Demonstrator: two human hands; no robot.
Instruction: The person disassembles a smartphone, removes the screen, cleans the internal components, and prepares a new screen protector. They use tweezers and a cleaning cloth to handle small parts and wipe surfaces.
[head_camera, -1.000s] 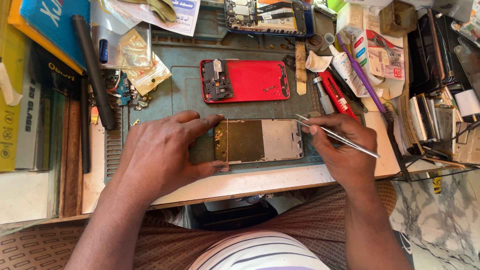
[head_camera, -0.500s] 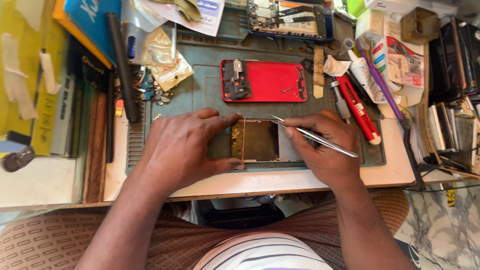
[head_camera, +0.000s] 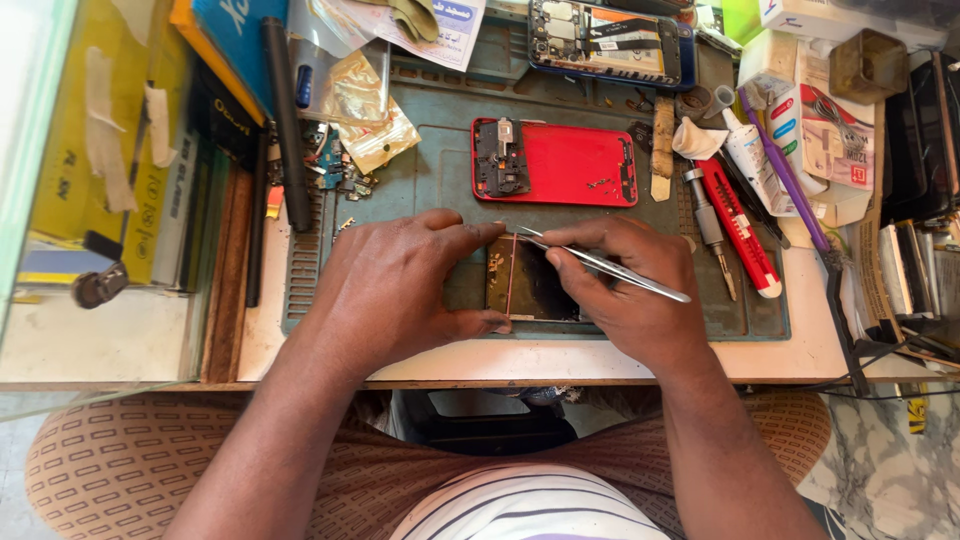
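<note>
Far left: yellow and blue boxes stacked on edge beside a long black rod lying along the teal work mat. Crinkled gold foil packets sit at the mat's upper left, with small loose parts just beside them. Left hand lies flat and palm down on the mat, fingers close together, thumb and fingertips pressed to the left edge of the dark phone panel, covering part of it. The panel rests flat at the front middle of the mat, between the 2 hands, its inner side up with a thin light strip near the left end. Just behind it, well clear of both hands, lies a red phone back shell, inside facing up, a dark module at its left end. Farther back, a blue-edged opened phone shows its circuit boards. Right hand rests on the right part of the panel, fingers closed in a pinch around metal tweezers; the tips point left and touch the panel's upper edge, the handle running out to the right over the knuckles. Right of that hand: a grey screwdriver, a red-handled tool, a white tube, a purple stick and printed cartons. Far right edge: dark flat devices stacked upright, details too crowded to tell.
</note>
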